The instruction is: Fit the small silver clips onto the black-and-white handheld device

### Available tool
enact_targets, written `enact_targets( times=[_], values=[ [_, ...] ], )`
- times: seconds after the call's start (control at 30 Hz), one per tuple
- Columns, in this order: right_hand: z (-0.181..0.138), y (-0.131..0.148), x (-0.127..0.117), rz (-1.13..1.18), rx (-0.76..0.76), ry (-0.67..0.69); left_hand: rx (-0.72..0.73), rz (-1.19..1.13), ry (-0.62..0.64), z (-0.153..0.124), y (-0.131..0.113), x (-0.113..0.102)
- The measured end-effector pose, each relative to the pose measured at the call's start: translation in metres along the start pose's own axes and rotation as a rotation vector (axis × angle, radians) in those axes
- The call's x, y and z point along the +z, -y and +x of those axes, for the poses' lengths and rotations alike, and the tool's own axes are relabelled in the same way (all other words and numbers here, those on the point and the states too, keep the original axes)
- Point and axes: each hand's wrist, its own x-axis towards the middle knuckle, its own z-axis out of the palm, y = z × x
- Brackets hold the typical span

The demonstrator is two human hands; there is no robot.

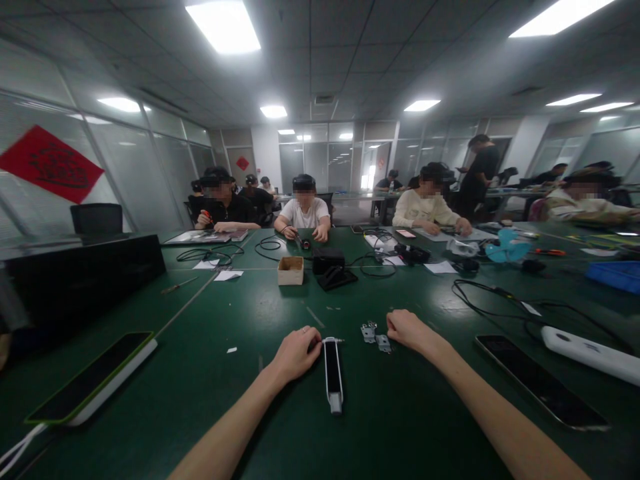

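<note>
My left hand (299, 352) rests on the green table with its fingers curled together, at the top left corner of a slim white-framed device with a black face (333, 370). A small thin metallic piece (341, 341) sticks out to the right at that device's top end. Whether the left fingers hold anything is hidden. My right hand (407, 329) is closed, with the fingertips down near several small grey metal brackets (376, 337). Those brackets lie close together between the device and my right hand. What the right fingers grip, if anything, cannot be made out.
A phone (540, 380) and a white bar-shaped device (590, 353) lie right, near black cables. On the left are a green-edged black panel (95, 380) and a large dark box (85, 287). Ahead stand a small cardboard box (291, 271) and black items; people sit opposite.
</note>
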Motion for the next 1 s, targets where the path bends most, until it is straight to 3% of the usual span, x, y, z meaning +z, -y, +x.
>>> enact_targets(
  times=[0.33, 0.7, 0.87, 1.0],
  values=[
    [0.001, 0.010, -0.001, -0.130, 0.083, -0.015, 0.008, 0.011, -0.002, 0.000, 0.000, 0.000],
    [-0.002, 0.013, -0.002, -0.104, 0.086, -0.074, -0.019, 0.002, 0.025, -0.001, -0.003, -0.003],
    [-0.012, 0.038, -0.002, 0.058, -0.081, -0.277, -0.014, 0.004, 0.022, -0.001, -0.003, -0.003],
    [-0.022, 0.068, 0.009, 0.295, -0.267, -0.312, 0.011, 0.005, -0.004, -0.001, -0.002, -0.002]
  ],
)
